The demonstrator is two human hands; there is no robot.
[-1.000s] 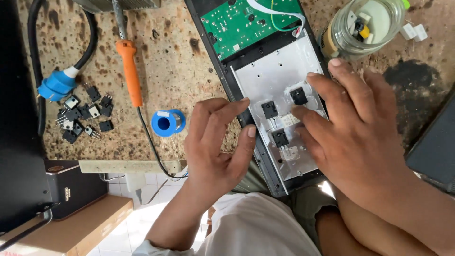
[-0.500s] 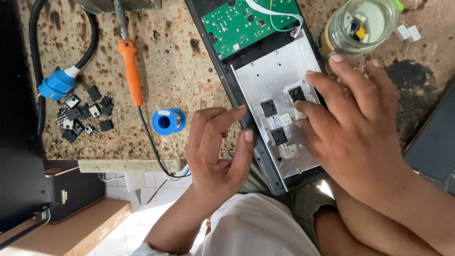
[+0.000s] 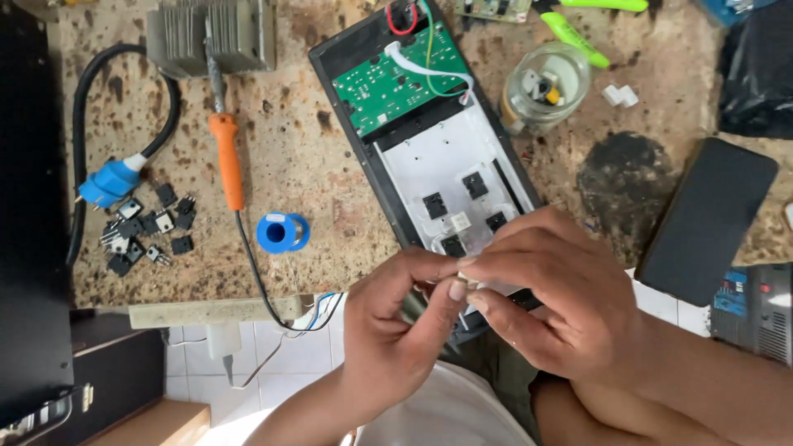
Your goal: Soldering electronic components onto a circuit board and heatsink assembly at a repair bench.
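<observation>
Meeting just past the front edge of the worktop [image 3: 314,165], the left hand [image 3: 396,330] and right hand [image 3: 553,289] come together fingertip to fingertip over the near end of an opened black appliance casing [image 3: 351,99]. Between the thumb and forefinger of both hands sits something small and pale (too little of it shows to say what it is), so both are pinched on it rather than slack. The casing lies slanted from the back edge toward the front, holding a green circuit board [image 3: 396,83] with white, red and green wires at its far end and a pale metal plate [image 3: 429,165] nearer the hands; several black square components [image 3: 435,205] sit on that plate. Left of the casing an orange-handled soldering iron [image 3: 225,161] lies on the speckled surface, a blue solder spool [image 3: 282,232] just beside its cord. Near the left edge is a scatter of black transistors [image 3: 149,231] by a blue plug [image 3: 111,182]. A glass jar [image 3: 545,87] stands right of the board, and a dark phone [image 3: 706,219] lies toward the right edge.
</observation>
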